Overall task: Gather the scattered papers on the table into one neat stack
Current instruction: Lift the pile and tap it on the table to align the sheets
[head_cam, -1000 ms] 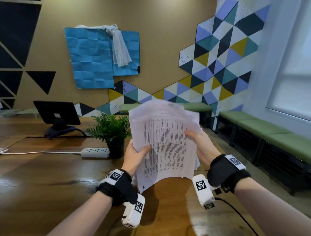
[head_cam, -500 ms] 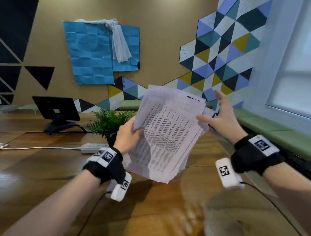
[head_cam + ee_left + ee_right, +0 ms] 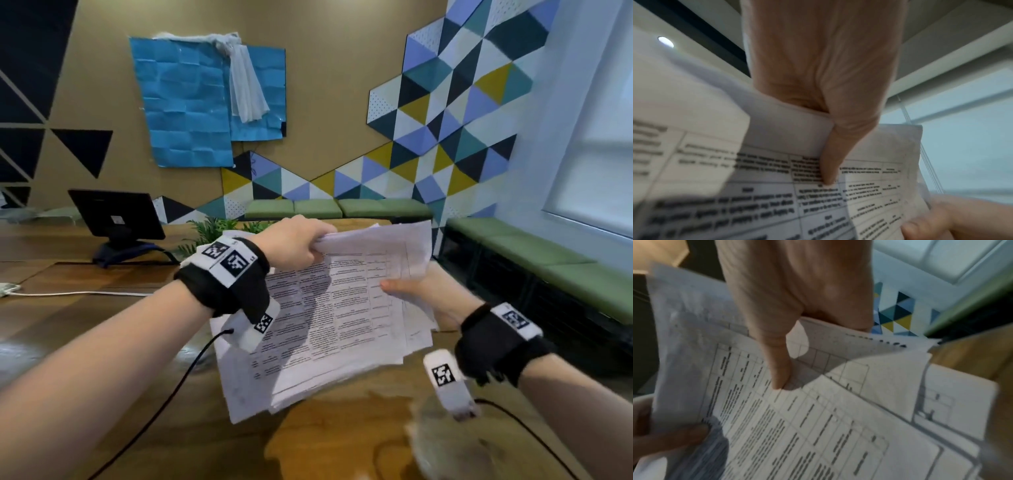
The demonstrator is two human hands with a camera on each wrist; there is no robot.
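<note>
Hands (image 3: pixel 349 270) apparently thumb-pinching papers (image 3: pixel 329 322)

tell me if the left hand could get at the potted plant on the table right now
Probably not as things stand. The left hand grips the far edge of the papers, which the right hand also holds. The plant sits just behind the left wrist, nothing between, but that grip would have to let go first.

The papers (image 3: pixel 329 315) are white sheets printed with tables of black text. They form one loose bundle, lifted above the wooden worktop (image 3: pixel 171 428) and tilted. The edges do not match: several sheets stick out at the right and at the bottom.
</note>
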